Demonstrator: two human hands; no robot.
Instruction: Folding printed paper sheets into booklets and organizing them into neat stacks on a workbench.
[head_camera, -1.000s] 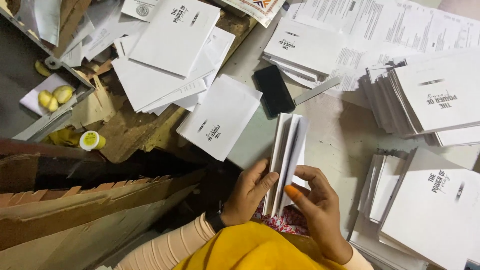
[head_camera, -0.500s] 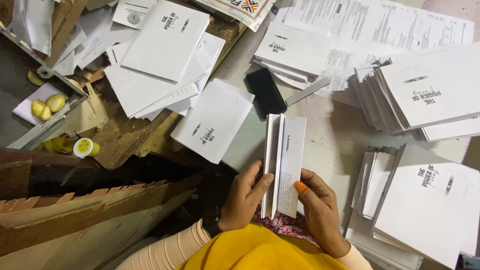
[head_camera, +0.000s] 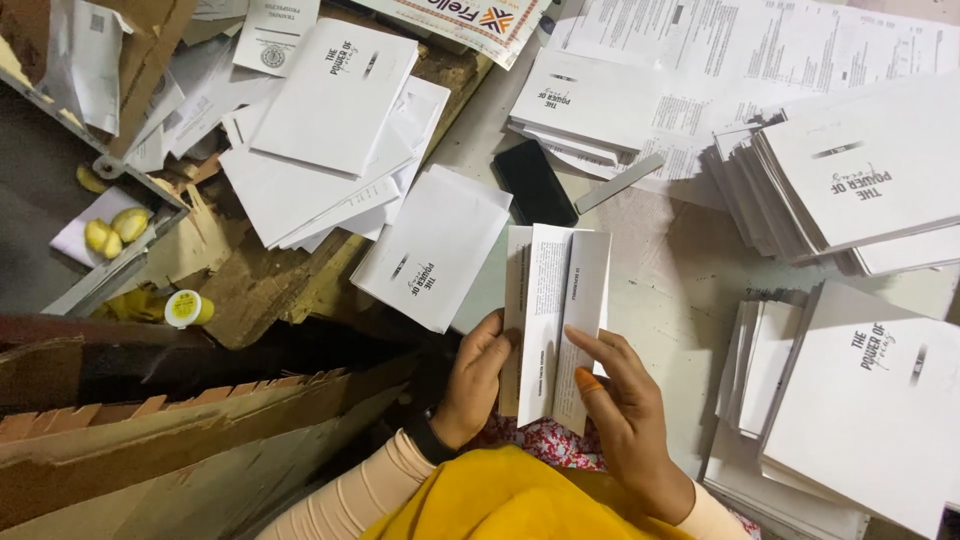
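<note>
Left hand (head_camera: 478, 372) and right hand (head_camera: 622, 398) clamped on folded leaflet (head_camera: 553, 318) — lower edge hidden behind fingers

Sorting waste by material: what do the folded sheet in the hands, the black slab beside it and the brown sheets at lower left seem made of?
Folded sheet: thin matt white paper, creased into panels. Black slab: glossy, glass-like face, probably a phone. Brown sheets: corrugated cardboard, with fluting visible along the cut edge.
</note>
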